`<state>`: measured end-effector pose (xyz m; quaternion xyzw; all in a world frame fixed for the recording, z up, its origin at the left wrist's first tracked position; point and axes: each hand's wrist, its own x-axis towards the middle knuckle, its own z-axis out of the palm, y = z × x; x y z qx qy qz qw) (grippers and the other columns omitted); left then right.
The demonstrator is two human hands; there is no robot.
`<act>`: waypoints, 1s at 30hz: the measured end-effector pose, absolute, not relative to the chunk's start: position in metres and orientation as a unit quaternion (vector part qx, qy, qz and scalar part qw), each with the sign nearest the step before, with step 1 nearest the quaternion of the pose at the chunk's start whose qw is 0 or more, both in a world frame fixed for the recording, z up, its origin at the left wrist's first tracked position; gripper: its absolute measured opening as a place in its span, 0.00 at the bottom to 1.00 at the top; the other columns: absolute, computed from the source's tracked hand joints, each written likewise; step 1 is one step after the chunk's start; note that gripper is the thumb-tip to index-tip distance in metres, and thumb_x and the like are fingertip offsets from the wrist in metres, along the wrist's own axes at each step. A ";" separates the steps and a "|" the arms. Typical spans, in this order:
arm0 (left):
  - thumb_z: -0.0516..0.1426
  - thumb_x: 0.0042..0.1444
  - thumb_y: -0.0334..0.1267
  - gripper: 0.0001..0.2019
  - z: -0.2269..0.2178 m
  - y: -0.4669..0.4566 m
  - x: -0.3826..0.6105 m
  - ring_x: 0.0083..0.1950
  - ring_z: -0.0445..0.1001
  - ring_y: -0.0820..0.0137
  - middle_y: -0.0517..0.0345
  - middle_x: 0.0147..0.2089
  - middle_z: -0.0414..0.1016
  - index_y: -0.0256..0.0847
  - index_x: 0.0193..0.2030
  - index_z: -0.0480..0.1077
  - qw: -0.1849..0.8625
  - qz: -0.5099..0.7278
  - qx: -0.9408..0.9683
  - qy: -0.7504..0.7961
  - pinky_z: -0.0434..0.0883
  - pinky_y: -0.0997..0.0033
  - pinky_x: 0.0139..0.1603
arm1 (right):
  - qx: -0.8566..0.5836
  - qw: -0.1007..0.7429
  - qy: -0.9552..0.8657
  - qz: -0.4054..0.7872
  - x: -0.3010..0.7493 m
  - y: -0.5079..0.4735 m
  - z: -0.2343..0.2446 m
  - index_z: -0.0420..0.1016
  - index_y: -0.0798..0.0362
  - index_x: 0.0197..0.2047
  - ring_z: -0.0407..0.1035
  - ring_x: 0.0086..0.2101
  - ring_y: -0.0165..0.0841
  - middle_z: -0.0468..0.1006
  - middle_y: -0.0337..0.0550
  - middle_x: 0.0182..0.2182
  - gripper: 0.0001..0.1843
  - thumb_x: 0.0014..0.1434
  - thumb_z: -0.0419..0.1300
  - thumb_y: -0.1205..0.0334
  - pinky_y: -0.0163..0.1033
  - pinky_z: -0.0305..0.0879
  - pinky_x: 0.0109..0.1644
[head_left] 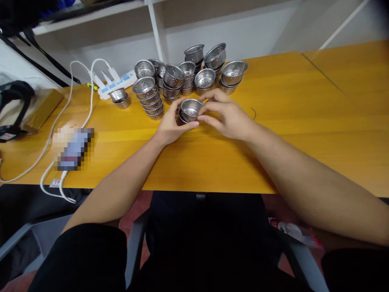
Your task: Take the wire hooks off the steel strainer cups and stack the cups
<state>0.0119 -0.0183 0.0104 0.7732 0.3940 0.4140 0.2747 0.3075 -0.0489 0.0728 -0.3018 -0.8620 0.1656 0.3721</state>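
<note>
Near the middle of the table, a small perforated metal cup (192, 108) sits in another one whose rim shows beneath it. My left hand (169, 126) is curled around their left side, thumb along the front. From the right, my right hand (227, 115) has its fingers closed at the upper cup's rim. Just beyond my hands are several stacks of similar perforated cups, among them a tall leaning stack (152, 103) on the left and a stack (233, 77) on the right. A smaller pair of cups (120, 99) stands farther left.
A white power strip (117, 83) with plugs and white cables lies at the back left. A blurred-out phone (74, 150) rests on the left of the wooden table (304, 134). A black strap-like object (18, 105) lies by a box at far left. Shelving (156, 30) borders the back.
</note>
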 end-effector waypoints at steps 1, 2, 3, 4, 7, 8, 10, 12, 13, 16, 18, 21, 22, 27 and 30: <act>0.85 0.62 0.70 0.59 0.010 -0.019 0.012 0.90 0.82 0.36 0.36 0.86 0.82 0.53 0.90 0.68 0.286 0.415 0.768 0.396 0.83 0.31 0.91 | -0.317 0.384 -0.852 0.164 0.309 -0.048 0.074 0.95 0.38 0.61 0.81 0.73 0.66 0.86 0.55 0.73 0.17 0.88 0.71 0.37 0.78 0.79 0.83; 0.85 0.61 0.70 0.59 0.010 -0.019 0.012 0.89 0.83 0.36 0.37 0.84 0.83 0.53 0.90 0.68 0.298 0.417 0.761 0.397 0.84 0.30 0.90 | -0.333 0.399 -0.839 0.161 0.311 -0.046 0.075 0.94 0.37 0.61 0.81 0.72 0.65 0.88 0.55 0.71 0.19 0.90 0.68 0.35 0.76 0.81 0.81; 0.86 0.61 0.69 0.59 0.010 -0.020 0.012 0.87 0.85 0.35 0.37 0.83 0.84 0.53 0.90 0.68 0.310 0.417 0.756 0.398 0.85 0.29 0.89 | -0.350 0.415 -0.825 0.156 0.314 -0.044 0.075 0.94 0.37 0.61 0.81 0.71 0.63 0.88 0.56 0.69 0.22 0.90 0.66 0.32 0.74 0.84 0.79; 0.85 0.62 0.70 0.59 0.010 -0.021 0.012 0.85 0.86 0.36 0.37 0.81 0.84 0.54 0.90 0.67 0.319 0.417 0.752 0.399 0.86 0.29 0.88 | -0.365 0.428 -0.813 0.150 0.317 -0.041 0.073 0.93 0.36 0.60 0.81 0.69 0.61 0.89 0.56 0.68 0.23 0.91 0.65 0.30 0.72 0.86 0.76; 0.84 0.64 0.73 0.61 0.012 -0.019 0.009 0.81 0.89 0.37 0.37 0.80 0.83 0.56 0.93 0.63 0.319 0.429 0.741 0.406 0.88 0.29 0.85 | -0.397 0.436 -0.797 0.130 0.324 -0.026 0.060 0.92 0.36 0.58 0.83 0.63 0.59 0.90 0.57 0.64 0.24 0.90 0.65 0.28 0.73 0.89 0.73; 0.83 0.64 0.75 0.62 0.012 -0.017 0.008 0.81 0.89 0.38 0.37 0.81 0.83 0.58 0.94 0.61 0.310 0.438 0.738 0.409 0.89 0.30 0.84 | -0.401 0.430 -0.799 0.126 0.325 -0.021 0.053 0.92 0.35 0.57 0.84 0.61 0.60 0.90 0.57 0.62 0.23 0.88 0.66 0.28 0.75 0.89 0.72; 0.80 0.64 0.80 0.62 0.011 -0.013 0.006 0.82 0.88 0.39 0.37 0.82 0.82 0.59 0.94 0.61 0.291 0.454 0.735 0.410 0.89 0.33 0.83 | -0.402 0.417 -0.806 0.124 0.324 -0.012 0.041 0.92 0.36 0.53 0.86 0.58 0.61 0.90 0.56 0.58 0.22 0.86 0.69 0.29 0.79 0.89 0.70; 0.77 0.65 0.84 0.60 0.010 -0.010 0.005 0.83 0.88 0.40 0.37 0.82 0.82 0.57 0.91 0.64 0.289 0.455 0.738 0.406 0.89 0.34 0.83 | -0.395 0.404 -0.815 0.126 0.319 -0.007 0.032 0.93 0.38 0.51 0.87 0.57 0.61 0.90 0.56 0.57 0.21 0.84 0.72 0.32 0.80 0.89 0.71; 0.76 0.65 0.85 0.59 0.009 -0.010 0.005 0.82 0.89 0.40 0.37 0.82 0.82 0.56 0.90 0.66 0.296 0.452 0.740 0.400 0.89 0.34 0.83 | -0.392 0.396 -0.821 0.127 0.316 -0.006 0.029 0.94 0.39 0.52 0.87 0.57 0.61 0.90 0.56 0.57 0.19 0.84 0.73 0.34 0.80 0.89 0.72; 0.81 0.59 0.83 0.60 0.010 -0.012 0.007 0.80 0.90 0.40 0.37 0.80 0.85 0.52 0.86 0.70 0.324 0.446 0.745 0.375 0.90 0.34 0.83 | -0.387 0.369 -0.836 0.125 0.310 -0.011 0.033 0.96 0.39 0.61 0.86 0.63 0.63 0.90 0.56 0.62 0.16 0.85 0.74 0.40 0.80 0.84 0.79; 0.84 0.56 0.79 0.60 0.010 -0.015 0.009 0.82 0.89 0.39 0.37 0.80 0.85 0.51 0.85 0.72 0.330 0.439 0.755 0.358 0.88 0.32 0.85 | -0.383 0.365 -0.840 0.122 0.309 -0.019 0.042 0.94 0.39 0.70 0.84 0.70 0.67 0.88 0.59 0.69 0.18 0.85 0.73 0.44 0.83 0.79 0.84; 0.85 0.57 0.76 0.62 0.010 -0.018 0.012 0.85 0.86 0.37 0.37 0.82 0.83 0.50 0.88 0.69 0.338 0.433 0.767 0.331 0.84 0.30 0.89 | -0.360 0.401 -0.834 0.117 0.308 -0.033 0.057 0.90 0.37 0.79 0.77 0.79 0.72 0.84 0.59 0.77 0.25 0.84 0.71 0.49 0.87 0.71 0.89; 0.85 0.57 0.76 0.63 0.010 -0.018 0.012 0.85 0.86 0.37 0.38 0.82 0.83 0.51 0.89 0.68 0.347 0.432 0.767 0.323 0.84 0.29 0.89 | -0.343 0.410 -0.837 0.118 0.307 -0.038 0.061 0.90 0.36 0.79 0.75 0.81 0.71 0.82 0.57 0.79 0.26 0.83 0.71 0.50 0.87 0.70 0.90; 0.87 0.52 0.79 0.60 0.011 -0.022 0.014 0.74 0.93 0.47 0.47 0.72 0.89 0.53 0.80 0.72 0.410 0.425 0.755 0.284 0.87 0.40 0.84 | -0.252 0.357 -0.889 0.137 0.295 -0.051 0.061 0.95 0.33 0.73 0.65 0.88 0.68 0.75 0.47 0.88 0.26 0.79 0.67 0.60 0.87 0.62 0.93; 0.86 0.52 0.80 0.55 0.013 -0.023 0.015 0.71 0.94 0.51 0.48 0.70 0.91 0.51 0.75 0.77 0.408 0.427 0.760 0.270 0.89 0.47 0.78 | -0.252 0.342 -0.895 0.139 0.295 -0.049 0.056 0.96 0.38 0.66 0.69 0.85 0.68 0.76 0.49 0.86 0.23 0.78 0.64 0.63 0.87 0.63 0.93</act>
